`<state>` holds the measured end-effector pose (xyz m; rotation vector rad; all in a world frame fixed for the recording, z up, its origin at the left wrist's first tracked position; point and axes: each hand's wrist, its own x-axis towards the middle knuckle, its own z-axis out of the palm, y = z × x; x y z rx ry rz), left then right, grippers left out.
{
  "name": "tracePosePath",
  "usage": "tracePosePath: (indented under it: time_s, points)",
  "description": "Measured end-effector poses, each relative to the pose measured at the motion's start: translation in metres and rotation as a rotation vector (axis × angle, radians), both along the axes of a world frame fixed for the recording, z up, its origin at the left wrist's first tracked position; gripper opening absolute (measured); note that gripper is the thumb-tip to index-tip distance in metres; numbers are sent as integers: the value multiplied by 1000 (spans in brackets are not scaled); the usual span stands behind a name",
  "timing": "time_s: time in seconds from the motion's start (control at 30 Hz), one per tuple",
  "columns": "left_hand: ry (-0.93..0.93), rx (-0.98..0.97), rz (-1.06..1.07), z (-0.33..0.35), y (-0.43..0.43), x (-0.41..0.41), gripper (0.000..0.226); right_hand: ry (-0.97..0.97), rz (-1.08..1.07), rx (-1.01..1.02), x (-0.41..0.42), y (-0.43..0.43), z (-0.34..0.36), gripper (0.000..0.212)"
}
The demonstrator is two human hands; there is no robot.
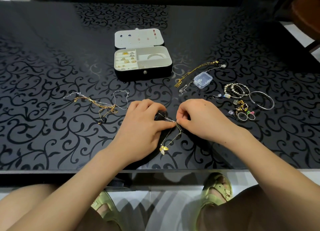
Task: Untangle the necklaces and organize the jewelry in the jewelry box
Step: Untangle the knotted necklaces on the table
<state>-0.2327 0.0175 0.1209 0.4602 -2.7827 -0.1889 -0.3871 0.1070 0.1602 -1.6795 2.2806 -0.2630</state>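
Head view: at the near edge of the black patterned desk point(52, 45), left hand point(143, 125) and right hand point(199, 118) both pinch the thin silver chain necklace with gold petal pendant point(164, 148), fingertips nearly meeting at its tangle. The chain trails toward that edge, away from the open black jewelry box point(143, 73).

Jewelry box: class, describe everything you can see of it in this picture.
The jewelry box is oblong, black outside, pale-lined inside. Its lid is open, swung back, with stud earrings pinned inside. The base holds rings in rolls at left and a bangle at right. A round snap sits in front. It stands on the table.
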Motion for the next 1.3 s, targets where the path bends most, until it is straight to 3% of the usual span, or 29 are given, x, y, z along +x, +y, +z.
tracePosePath:
  time_s: [0.5, 0.83, 1.3]
  points:
    - [-35, 0, -6, -1, -1, 2, 49, -44, 46, -49, -1, -1, 5, 6]
    - [-24, -4, -17, 0, -1, 1, 51, 90, 142, 36, 1, -3, 0, 12]
    - [-48, -18, -37, 2, -2, 2, 51, 0, 2, 3, -5, -4, 4, 15]
